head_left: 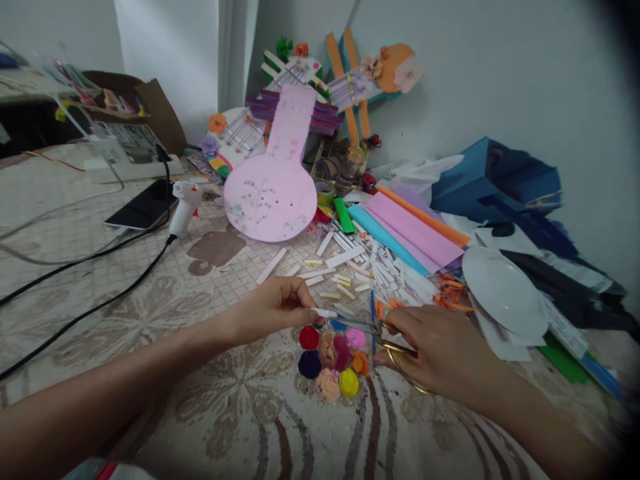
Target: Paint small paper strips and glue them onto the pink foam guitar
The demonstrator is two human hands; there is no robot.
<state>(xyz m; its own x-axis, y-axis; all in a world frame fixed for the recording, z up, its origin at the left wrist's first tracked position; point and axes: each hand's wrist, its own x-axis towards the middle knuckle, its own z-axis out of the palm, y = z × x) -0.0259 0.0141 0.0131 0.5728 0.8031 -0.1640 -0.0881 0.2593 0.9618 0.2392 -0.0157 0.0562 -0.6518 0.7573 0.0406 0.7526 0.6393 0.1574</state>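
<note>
Between the thumb and fingers of my left hand is a small white strip, pinched by one end. My right hand has its fingers through the gold handles of a pair of scissors. The blades are spread and point left, with their tips at the white strip; whether they touch it I cannot tell. Right below lies a paint palette with round wells of red, dark blue, pink, orange, yellow and peach. A thin blue stick lies beside it. Several cut white and yellow strips are scattered just beyond.
A pink guitar-shaped cutout leans at the back among other decorated ones. On the left are a white glue gun, a dark phone and black cables. Coloured paper sheets, a white plate and a blue bag are on the right.
</note>
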